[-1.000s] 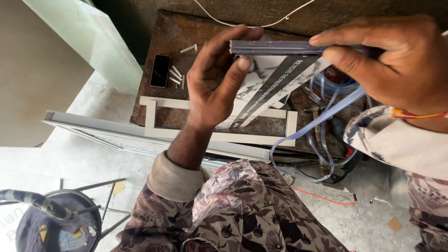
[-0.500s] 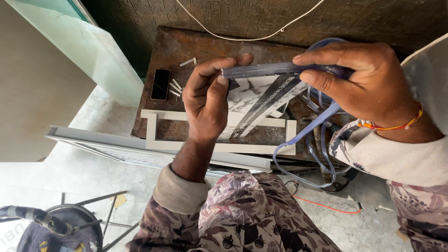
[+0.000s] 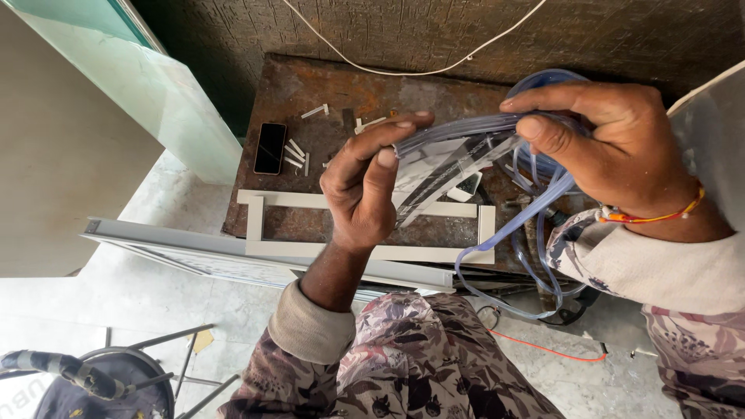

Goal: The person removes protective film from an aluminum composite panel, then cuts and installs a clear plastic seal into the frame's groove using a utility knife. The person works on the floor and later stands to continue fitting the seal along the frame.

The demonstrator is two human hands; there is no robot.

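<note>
Head view, looking down over a rusty table [image 3: 310, 85] set against a rough dark wall.

Left hand [image 3: 365, 182] raised above table centre, thumb and fingers closed together on the left end of a clear flat strip [image 3: 454, 132]. Right hand [image 3: 613, 147] above table's right side, thumb and forefinger pinched on the same strip's right end; strip stretched level between both hands, clear of the table. Blue-tinted clear tube [image 3: 512, 233] looped through the right hand, hanging down past table's right front edge in slack loops. Orange thread band on right wrist.

On table: white frame [image 3: 349, 202] of flat bars lying near the front edge, directly under the left hand. Black phone [image 3: 270, 147] at table's left side, face up. Small white offcuts [image 3: 295, 151] just right of the phone, more further back towards the wall.

Grey rail [image 3: 194, 248] lying along and below table's front edge, running out to the left. Pale green glass pane [image 3: 147, 77] leaning left of the table. White cable [image 3: 403, 70] on the wall behind the table. Orange wire [image 3: 543, 348] on the floor below table's right front corner. Stool [image 3: 116, 372] on the floor, well left and in front of the table.
</note>
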